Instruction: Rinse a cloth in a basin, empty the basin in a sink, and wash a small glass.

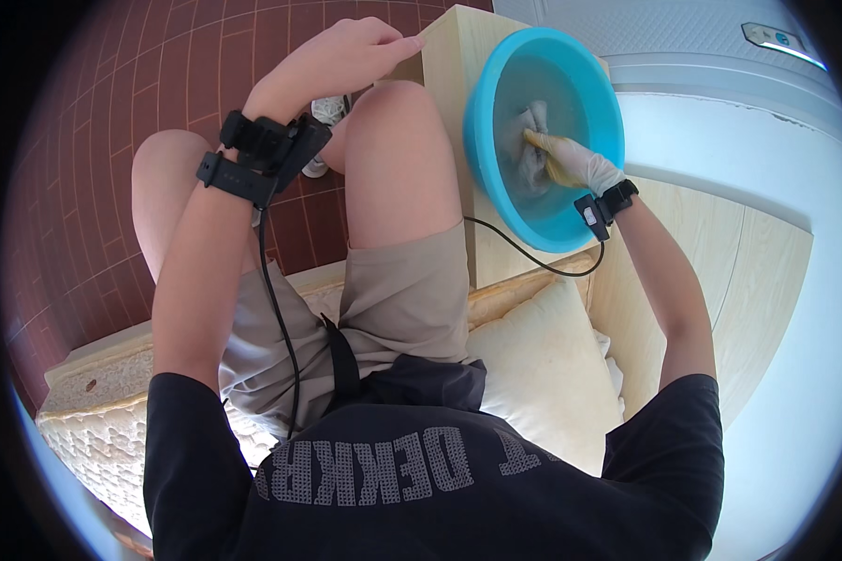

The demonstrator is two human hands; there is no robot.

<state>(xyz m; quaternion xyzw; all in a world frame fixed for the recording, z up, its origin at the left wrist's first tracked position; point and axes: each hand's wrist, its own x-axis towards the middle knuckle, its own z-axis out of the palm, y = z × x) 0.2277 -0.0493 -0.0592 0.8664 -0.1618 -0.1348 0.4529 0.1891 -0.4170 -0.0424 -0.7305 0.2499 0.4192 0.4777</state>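
A blue plastic basin (614, 133) of cloudy water stands on a pale wooden cabinet, at the upper right. In it my right hand (568, 160), in a whitish, yellow-stained glove, is closed on a wet, light grey cloth (533, 168) that lies partly under water. My left hand (365, 52) is bare and hovers or rests just above my knee, near the cabinet's edge; whether it touches anything is unclear. Its thumb reaches towards the cabinet, the other fingers are bent and partly hidden, and no object shows in it. Both wrists carry black strapped devices with cables.
The pale wooden cabinet (442, 84) adjoins my knee. A cream pillow (547, 365) lies beside my hip on the bed I sit on. A black cable (505, 242) runs from my right wrist below the basin. A wooden headboard (716, 259) and white wall stand at the right.
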